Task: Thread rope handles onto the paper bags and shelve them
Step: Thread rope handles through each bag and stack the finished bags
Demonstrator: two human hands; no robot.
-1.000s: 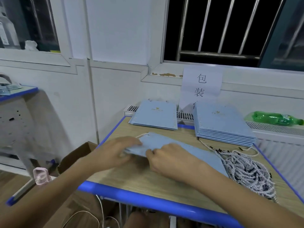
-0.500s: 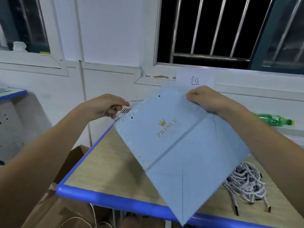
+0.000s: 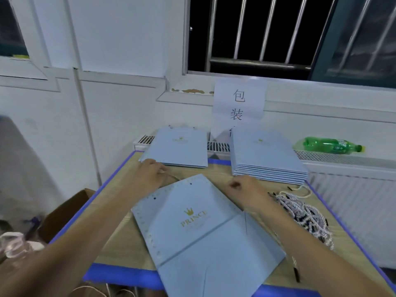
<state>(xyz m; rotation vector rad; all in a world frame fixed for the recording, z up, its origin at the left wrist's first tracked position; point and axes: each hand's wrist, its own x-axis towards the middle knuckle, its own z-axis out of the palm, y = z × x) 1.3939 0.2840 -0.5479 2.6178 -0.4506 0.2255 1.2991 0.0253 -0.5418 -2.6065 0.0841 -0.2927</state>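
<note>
A head-worn camera looks down at a wooden desk with a blue edge [image 3: 120, 168], pushed against a white wall below a barred window.

At far left, beside the desk, an open cardboard box [image 3: 64, 213] stands on the floor.

The person's left hand [image 3: 150, 171] rests on the desk near its back left corner, fingers curled around a pale rope handle [image 3: 173, 177]. The rope runs from the hand to the top edge of the bag in front, which suggests this cord is already fitted on one side of the bag.

Just behind that hand lies a thin stack of flat pale blue bags [image 3: 177, 146]; small dark marks at its far edge may be rope ends, so it is probably the finished pile.

In the centre a flat pale blue paper bag [image 3: 203, 228], printed with a gold crown and the word PRINCE, lies at an angle, its bottom hanging over the near edge. Its open end with punched holes points away from the person, within easy reach of both hands.

The right hand [image 3: 242, 189] hovers at the bag's top right corner, fingers loosely curled; whether it pinches anything I cannot tell.

Behind it sits a thicker stack of bags [image 3: 265, 155], likely still awaiting handles, below a paper sign [image 3: 239, 103] with Chinese characters.

To the right lies a tangled heap of rope handles [image 3: 304, 215], near the right hand. A green plastic bottle [image 3: 330, 145] lies on the radiator ledge.
</note>
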